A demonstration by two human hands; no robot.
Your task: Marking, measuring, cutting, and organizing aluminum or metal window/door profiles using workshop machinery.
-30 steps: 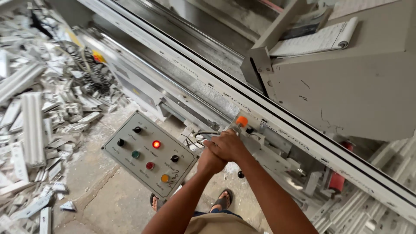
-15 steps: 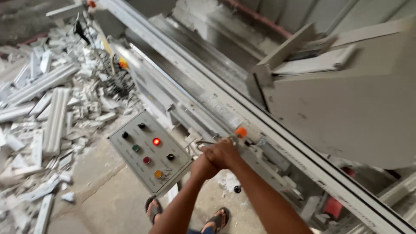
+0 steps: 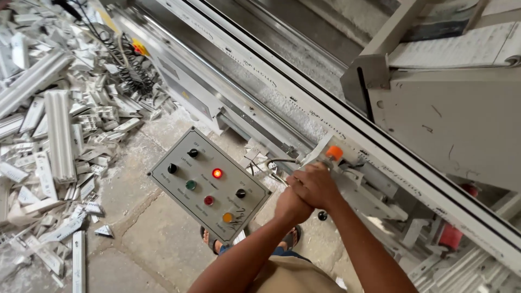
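Observation:
Both my hands are clasped together on a lever with an orange tip (image 3: 334,153) that sticks out of the long white machine rail (image 3: 282,87). My right hand (image 3: 319,185) wraps the lever just below the orange tip. My left hand (image 3: 289,207) is closed tight against it from the lower left, and the shaft inside the two fists is hidden. A grey control panel (image 3: 179,157) stands just left of my hands, with a lit red lamp (image 3: 217,173), black knobs and green, red and yellow buttons.
A heap of white profile offcuts (image 3: 54,135) covers the floor at the left. A coiled black cable (image 3: 130,70) hangs by the machine. A large grey machine housing (image 3: 456,119) rises at the right. My sandalled feet (image 3: 211,244) stand on the concrete floor.
My hands stay clasped on the orange-tipped lever. The view has swung slightly, so the panel and the scrap heap sit differently in the picture.

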